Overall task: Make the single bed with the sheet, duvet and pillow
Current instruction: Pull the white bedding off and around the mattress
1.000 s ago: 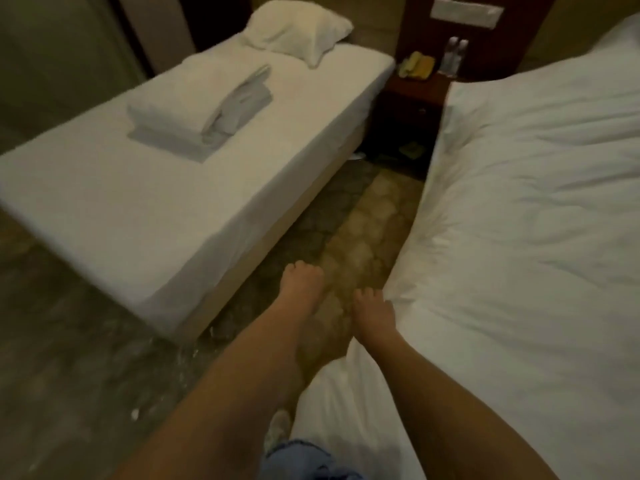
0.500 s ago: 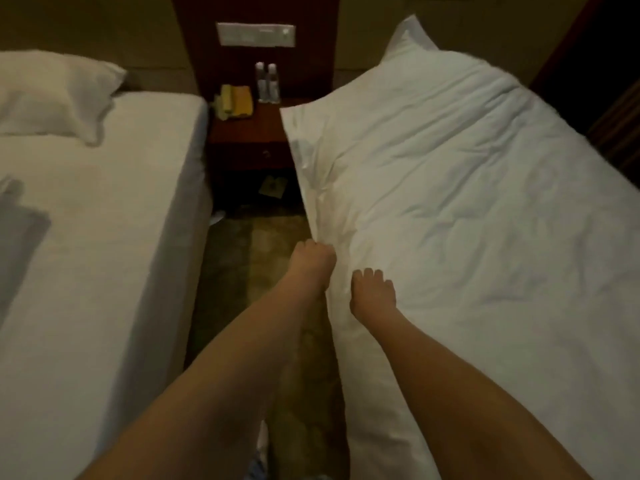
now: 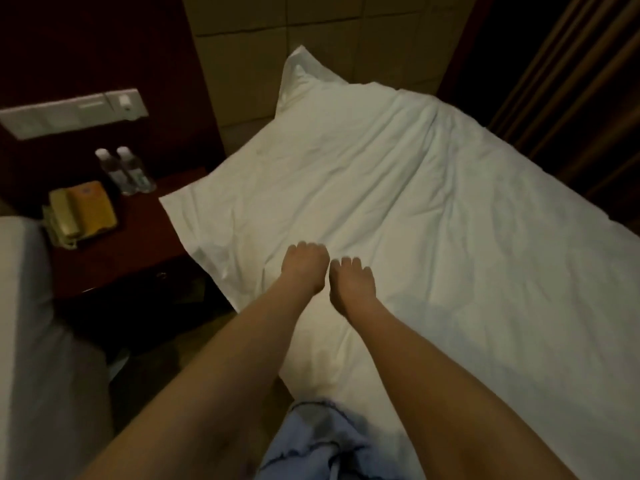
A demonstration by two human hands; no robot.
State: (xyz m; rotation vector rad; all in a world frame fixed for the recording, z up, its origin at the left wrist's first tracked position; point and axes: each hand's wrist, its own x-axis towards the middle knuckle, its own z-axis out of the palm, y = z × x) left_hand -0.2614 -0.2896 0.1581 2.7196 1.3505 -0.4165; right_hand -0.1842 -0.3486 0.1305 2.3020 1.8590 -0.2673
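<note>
A white duvet (image 3: 415, 209) lies spread and creased over the single bed on the right. At the head end a corner of the white pillow (image 3: 300, 75) pokes out from beneath it. My left hand (image 3: 304, 268) sits near the duvet's left edge with its fingers curled into the fabric, and creases run toward it. My right hand (image 3: 351, 284) is right beside it, with bent fingers resting on top of the duvet. The sheet is hidden under the duvet.
A dark wooden nightstand (image 3: 138, 244) stands left of the bed with a yellow telephone (image 3: 83, 211) and two water bottles (image 3: 124, 171). The second bed (image 3: 31, 323) fills the left edge. A narrow floor strip runs between the beds. Curtains (image 3: 571, 98) hang at the right.
My view has swung right, from the other bed to this bed. Both hands have moved from the duvet's side edge up toward the head end and onto its top.
</note>
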